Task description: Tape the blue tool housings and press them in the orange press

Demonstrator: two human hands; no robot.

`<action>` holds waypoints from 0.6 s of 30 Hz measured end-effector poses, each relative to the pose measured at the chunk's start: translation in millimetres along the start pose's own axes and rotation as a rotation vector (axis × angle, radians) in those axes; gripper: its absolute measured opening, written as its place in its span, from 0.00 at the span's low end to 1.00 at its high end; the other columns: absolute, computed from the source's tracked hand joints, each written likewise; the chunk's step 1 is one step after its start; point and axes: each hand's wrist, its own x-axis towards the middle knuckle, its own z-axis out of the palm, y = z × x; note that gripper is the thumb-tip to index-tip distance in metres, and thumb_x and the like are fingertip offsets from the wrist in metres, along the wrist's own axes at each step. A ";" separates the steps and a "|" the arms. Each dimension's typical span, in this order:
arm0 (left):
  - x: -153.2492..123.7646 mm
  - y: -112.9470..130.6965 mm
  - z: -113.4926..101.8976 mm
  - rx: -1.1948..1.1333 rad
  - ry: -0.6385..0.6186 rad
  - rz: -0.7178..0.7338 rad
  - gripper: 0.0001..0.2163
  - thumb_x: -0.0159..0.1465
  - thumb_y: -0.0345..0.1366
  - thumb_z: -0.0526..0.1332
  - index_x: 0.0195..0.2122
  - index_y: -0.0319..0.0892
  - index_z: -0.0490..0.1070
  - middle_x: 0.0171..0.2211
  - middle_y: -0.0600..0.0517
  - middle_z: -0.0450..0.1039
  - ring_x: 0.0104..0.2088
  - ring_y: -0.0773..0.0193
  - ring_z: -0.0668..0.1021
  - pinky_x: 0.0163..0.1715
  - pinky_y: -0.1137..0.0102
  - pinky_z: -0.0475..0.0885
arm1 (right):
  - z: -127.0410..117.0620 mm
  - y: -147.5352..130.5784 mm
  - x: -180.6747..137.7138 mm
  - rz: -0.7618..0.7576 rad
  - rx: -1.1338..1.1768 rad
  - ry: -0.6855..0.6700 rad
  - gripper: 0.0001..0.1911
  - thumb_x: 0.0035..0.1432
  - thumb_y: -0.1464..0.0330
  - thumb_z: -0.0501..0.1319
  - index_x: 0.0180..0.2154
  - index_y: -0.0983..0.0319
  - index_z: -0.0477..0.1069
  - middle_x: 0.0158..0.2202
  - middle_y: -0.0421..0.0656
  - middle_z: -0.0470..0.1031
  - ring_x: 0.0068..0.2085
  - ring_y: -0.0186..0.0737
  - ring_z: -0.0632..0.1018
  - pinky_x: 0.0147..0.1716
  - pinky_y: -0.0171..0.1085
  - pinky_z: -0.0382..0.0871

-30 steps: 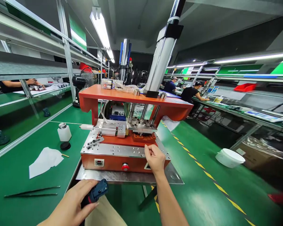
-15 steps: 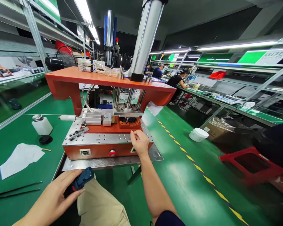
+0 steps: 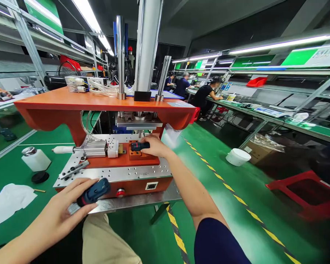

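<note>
My left hand [image 3: 64, 207] holds a dark blue and black tool housing [image 3: 97, 190] with a red band, in front of the press base. Fingers and thumb wrap its near end. At the orange fixture block [image 3: 136, 155], my right hand [image 3: 157, 146] is closed on a similar dark tool housing [image 3: 139, 146], which lies sideways there. My fingers hide its right end. Above that hand hangs the raised metal press plate [image 3: 140, 124]. A silver pneumatic cylinder [image 3: 95, 149] with a white tip points at the fixture from the left.
An orange press frame [image 3: 99, 101] spans overhead. On the green bench at left are a white bottle [image 3: 36, 159], a black cap [image 3: 40, 177] and a white cloth [image 3: 9, 201]. A red button [image 3: 120, 192] sits on the base front. A white bucket [image 3: 238, 157] stands on the floor; people work behind.
The press plate and its guide rods have risen. My right hand has moved from the base's front edge into the fixture and gripped the housing. My left hand still holds its housing, nearer the base.
</note>
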 end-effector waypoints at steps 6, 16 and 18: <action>108.4 24.5 16.4 -0.067 -0.033 -0.059 0.25 0.65 0.54 0.62 0.58 0.45 0.72 0.54 0.48 0.78 0.52 0.51 0.80 0.53 0.63 0.76 | 6.3 -12.2 -50.3 -0.030 0.269 0.478 0.17 0.59 0.70 0.66 0.51 0.61 0.73 0.51 0.49 0.77 0.53 0.47 0.77 0.55 0.47 0.70; 229.8 39.0 67.2 0.079 -0.300 -0.073 0.21 0.64 0.36 0.62 0.59 0.37 0.73 0.50 0.42 0.80 0.49 0.46 0.81 0.52 0.59 0.74 | 23.0 15.6 -191.4 0.293 0.488 0.897 0.21 0.62 0.63 0.65 0.56 0.59 0.72 0.57 0.52 0.73 0.57 0.51 0.75 0.60 0.53 0.69; 229.3 37.5 77.2 0.110 -0.336 -0.056 0.22 0.67 0.38 0.59 0.61 0.37 0.70 0.56 0.41 0.76 0.54 0.46 0.79 0.56 0.58 0.72 | 29.0 27.5 -205.3 0.377 0.548 0.912 0.22 0.61 0.61 0.66 0.56 0.60 0.72 0.58 0.53 0.72 0.57 0.51 0.75 0.59 0.52 0.70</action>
